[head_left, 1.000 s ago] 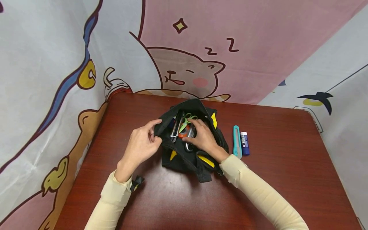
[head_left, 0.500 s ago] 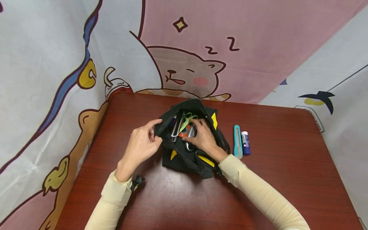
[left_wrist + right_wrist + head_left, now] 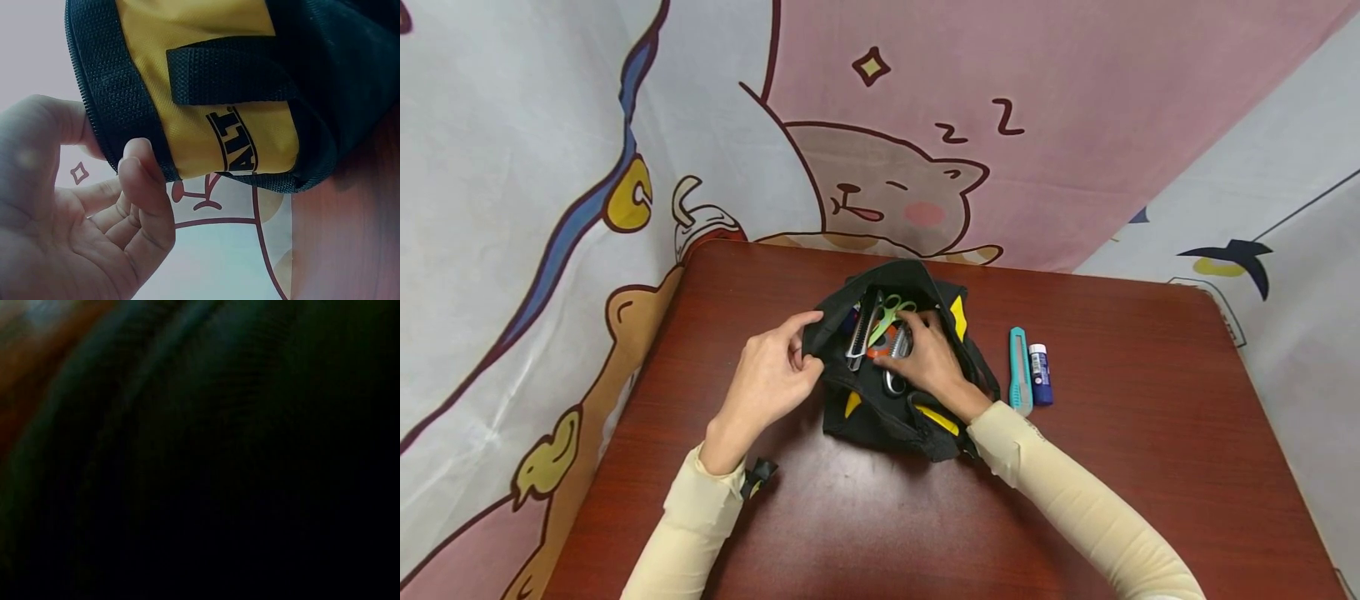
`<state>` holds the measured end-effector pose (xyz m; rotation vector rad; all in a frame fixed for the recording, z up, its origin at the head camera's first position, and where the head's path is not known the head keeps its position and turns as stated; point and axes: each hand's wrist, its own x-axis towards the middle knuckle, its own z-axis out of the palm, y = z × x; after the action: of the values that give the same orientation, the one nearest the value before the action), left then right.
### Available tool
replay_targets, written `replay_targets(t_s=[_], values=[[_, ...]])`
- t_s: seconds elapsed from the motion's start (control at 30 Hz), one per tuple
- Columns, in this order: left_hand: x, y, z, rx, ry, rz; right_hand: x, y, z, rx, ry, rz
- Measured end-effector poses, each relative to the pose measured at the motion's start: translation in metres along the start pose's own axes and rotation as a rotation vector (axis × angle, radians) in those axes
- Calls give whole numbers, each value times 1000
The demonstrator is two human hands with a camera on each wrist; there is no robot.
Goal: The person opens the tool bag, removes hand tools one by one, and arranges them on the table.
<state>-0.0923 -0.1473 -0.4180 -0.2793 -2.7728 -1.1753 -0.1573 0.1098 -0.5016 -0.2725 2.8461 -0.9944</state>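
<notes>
A black and yellow tool bag (image 3: 868,417) lies with its mouth spread on the table. My left hand (image 3: 767,367) pinches its zippered rim between thumb and fingers; the left wrist view shows the same hand (image 3: 106,194) at the zipper edge (image 3: 94,94). My right hand (image 3: 928,358) reaches inside, thumb and forefinger beside a ridged silver tool (image 3: 901,340). Its other fingers are hidden, so a grip cannot be made out. Left of it lie green-handled scissors (image 3: 886,320), a dark box cutter (image 3: 859,340) and an orange round item (image 3: 880,343). The right wrist view is almost black.
A teal box cutter (image 3: 1018,371) and a blue glue stick with a white cap (image 3: 1040,375) lie side by side on the brown table (image 3: 1150,417), right of the bag. Printed cloth (image 3: 1037,192) hangs behind the table.
A black strap end at the bag's front has shifted slightly upward, toward the bag. Both hands stay almost in place.
</notes>
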Motion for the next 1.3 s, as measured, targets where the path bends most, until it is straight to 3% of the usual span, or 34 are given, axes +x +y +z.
replay_targets(t_s=[0.73,1.0,1.3], values=[[1,-1,1,5,-4,-7,2,-3,-6,15,-87,58],[1,0,1,3,-6,-11,-3,-4,-13,33,-61,42],[0,1,2,-5,-7,-7,-15,-13,-25,46,-4,-36]])
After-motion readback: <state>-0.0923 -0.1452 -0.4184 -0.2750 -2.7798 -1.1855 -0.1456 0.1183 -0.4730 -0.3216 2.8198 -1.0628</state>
